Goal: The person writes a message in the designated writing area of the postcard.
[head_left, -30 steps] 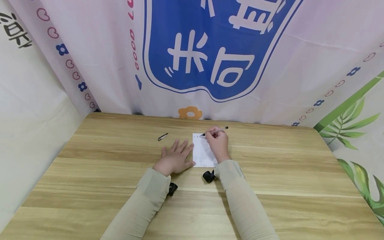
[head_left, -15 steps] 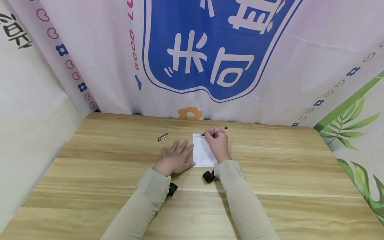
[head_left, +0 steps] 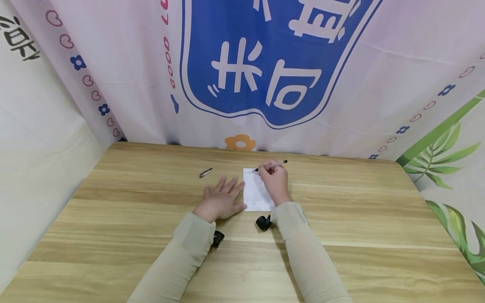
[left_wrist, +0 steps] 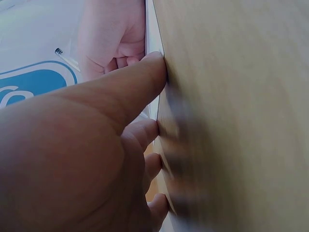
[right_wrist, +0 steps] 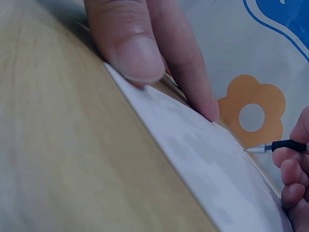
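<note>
A white sheet of paper (head_left: 257, 193) lies on the wooden table, with a short row of small dark marks near its top left. My right hand (head_left: 275, 181) grips a pen (head_left: 279, 164) with a black grip and a clear barrel. In the right wrist view the silver tip of the pen (right_wrist: 260, 149) meets the paper (right_wrist: 193, 145) near its far edge. My left hand (head_left: 219, 202) lies flat with fingers spread, thumb and index fingertip on the left edge of the sheet. The left wrist view shows that thumb (left_wrist: 140, 79) pressing at the paper's edge.
A black-and-silver pen or cap (head_left: 206, 173) lies on the table (head_left: 151, 202) beyond the left hand. Black wrist cameras stick out by both cuffs, the right one (head_left: 263, 223) just below the sheet. A printed curtain (head_left: 151, 105) hangs behind the table's far edge.
The pen in my right hand shifts only very slightly near the top row of marks. My left hand and the paper stay where they were.
</note>
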The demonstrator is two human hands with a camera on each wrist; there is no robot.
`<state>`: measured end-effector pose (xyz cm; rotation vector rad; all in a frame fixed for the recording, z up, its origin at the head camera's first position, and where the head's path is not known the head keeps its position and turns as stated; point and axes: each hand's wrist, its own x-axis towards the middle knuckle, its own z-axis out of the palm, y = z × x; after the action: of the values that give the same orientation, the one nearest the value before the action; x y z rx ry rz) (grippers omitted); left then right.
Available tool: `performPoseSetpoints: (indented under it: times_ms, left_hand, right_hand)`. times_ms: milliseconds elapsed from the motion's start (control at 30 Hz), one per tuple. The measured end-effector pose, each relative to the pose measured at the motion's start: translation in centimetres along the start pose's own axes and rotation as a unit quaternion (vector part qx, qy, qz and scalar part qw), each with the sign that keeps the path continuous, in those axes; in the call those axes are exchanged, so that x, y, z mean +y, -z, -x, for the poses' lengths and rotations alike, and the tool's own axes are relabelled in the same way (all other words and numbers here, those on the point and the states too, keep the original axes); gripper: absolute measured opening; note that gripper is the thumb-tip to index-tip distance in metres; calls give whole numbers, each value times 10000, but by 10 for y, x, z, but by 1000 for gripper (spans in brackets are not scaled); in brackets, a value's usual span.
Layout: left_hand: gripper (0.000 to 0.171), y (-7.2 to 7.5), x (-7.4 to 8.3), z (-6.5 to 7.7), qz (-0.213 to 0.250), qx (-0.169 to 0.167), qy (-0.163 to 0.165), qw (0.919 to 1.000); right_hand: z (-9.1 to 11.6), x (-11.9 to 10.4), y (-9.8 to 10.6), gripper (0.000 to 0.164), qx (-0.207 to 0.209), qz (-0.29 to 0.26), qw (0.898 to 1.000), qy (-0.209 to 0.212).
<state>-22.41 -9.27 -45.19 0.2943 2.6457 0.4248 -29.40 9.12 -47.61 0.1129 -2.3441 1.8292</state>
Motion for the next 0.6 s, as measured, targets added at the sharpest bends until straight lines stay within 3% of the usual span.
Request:
performPoseSetpoints:
  times_ms: [600]
  left_hand:
    - [76, 0, 1, 0, -19, -26, 2, 10000]
  right_hand:
    - [-1, 2, 0, 11, 44, -92, 9999, 59]
